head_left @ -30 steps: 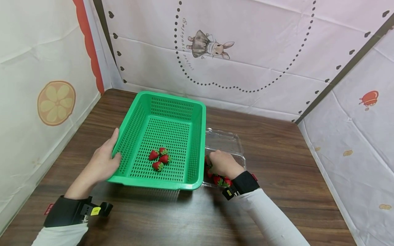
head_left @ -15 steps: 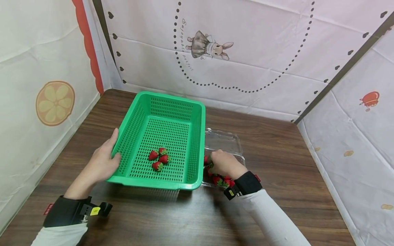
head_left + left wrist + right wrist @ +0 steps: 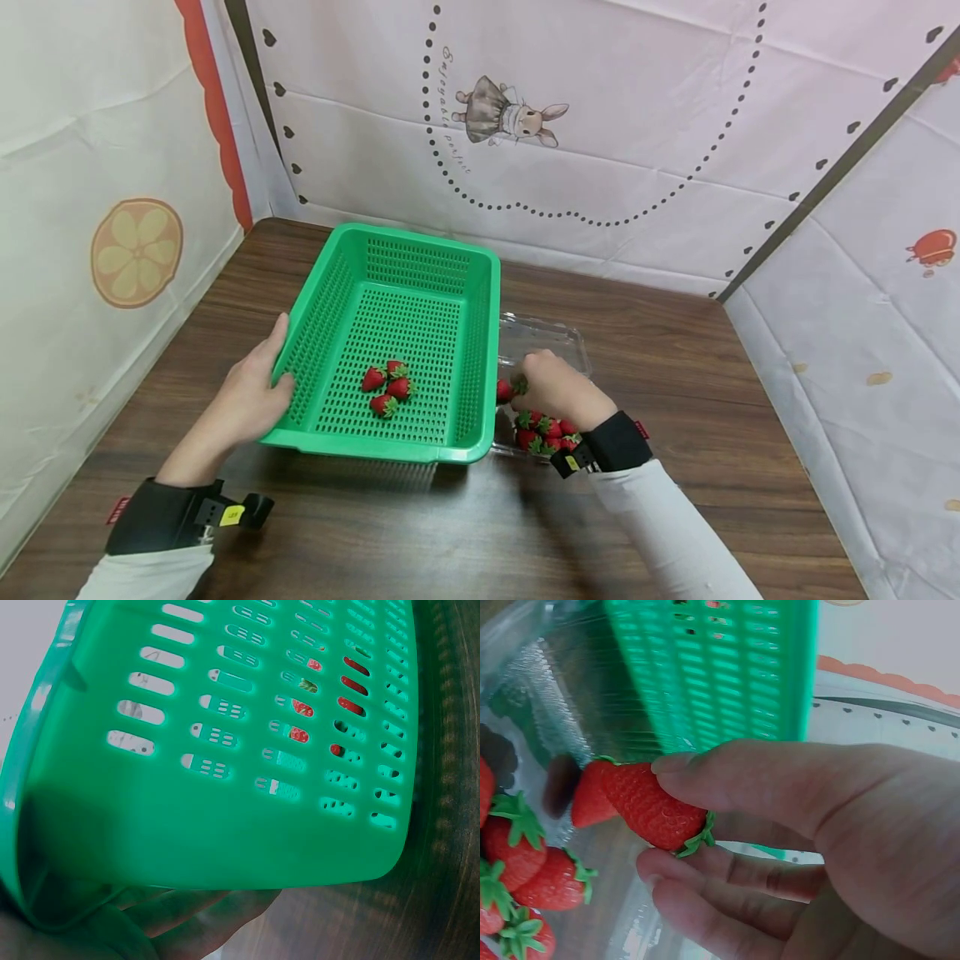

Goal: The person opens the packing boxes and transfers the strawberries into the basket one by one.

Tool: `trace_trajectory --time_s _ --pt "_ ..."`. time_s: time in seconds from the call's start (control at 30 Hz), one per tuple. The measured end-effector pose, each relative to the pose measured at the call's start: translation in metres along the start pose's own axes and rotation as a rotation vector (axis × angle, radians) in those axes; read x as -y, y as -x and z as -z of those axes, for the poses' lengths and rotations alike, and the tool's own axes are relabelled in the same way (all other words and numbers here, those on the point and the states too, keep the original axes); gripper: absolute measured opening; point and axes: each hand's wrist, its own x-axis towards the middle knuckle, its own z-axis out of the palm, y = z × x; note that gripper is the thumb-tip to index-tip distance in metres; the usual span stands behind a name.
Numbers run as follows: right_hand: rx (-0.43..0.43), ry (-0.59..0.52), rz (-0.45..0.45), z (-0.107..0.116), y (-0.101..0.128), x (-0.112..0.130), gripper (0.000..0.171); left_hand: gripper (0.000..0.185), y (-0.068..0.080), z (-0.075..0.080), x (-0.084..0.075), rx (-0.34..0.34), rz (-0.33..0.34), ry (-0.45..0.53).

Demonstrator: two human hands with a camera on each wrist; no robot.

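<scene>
My left hand (image 3: 251,390) grips the left rim of a green perforated basket (image 3: 367,445). Its fingers (image 3: 217,922) lie against the basket's outside in the left wrist view. Several strawberries (image 3: 387,389) with green leaves sit together on the basket's bottom. To the right, my right hand (image 3: 564,388) pinches a strawberry (image 3: 656,808) between thumb and fingers. Another strawberry (image 3: 592,796) shows right behind it in the right wrist view. Below that hand stands a clear plastic box (image 3: 501,448), partly hidden by hand and basket, holding several more strawberries (image 3: 546,433).
The clear box's lid (image 3: 542,340) is folded back on the dark wooden table (image 3: 660,358), beside the basket's right wall. White printed cloth (image 3: 637,150) encloses the table at the back and both sides.
My right hand has risen slightly and moved right in the box, with the pinched strawberry, uncovering more strawberries below it. The left hand and the basket have stayed in place.
</scene>
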Motion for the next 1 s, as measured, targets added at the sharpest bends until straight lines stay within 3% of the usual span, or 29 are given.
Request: trace_trajectory --time_s 0.17,0.4,0.7,1.0 --pt "-0.031 -0.002 0.023 0.008 0.001 0.000 0.024 0.079 0.000 0.000 0.000 0.002 0.003 -0.001" --pt "-0.086 0.014 0.119 0.013 0.002 0.001 0.016 0.079 0.000 0.000 0.000 0.002 0.004 -0.004" --pt "-0.137 -0.019 0.154 0.019 0.003 0.009 0.013 0.079 0.000 0.000 -0.001 0.004 0.008 -0.009" --pt "-0.098 -0.006 0.152 0.026 0.003 0.013 0.016 0.079 -0.001 0.000 0.000 0.008 0.010 -0.003"
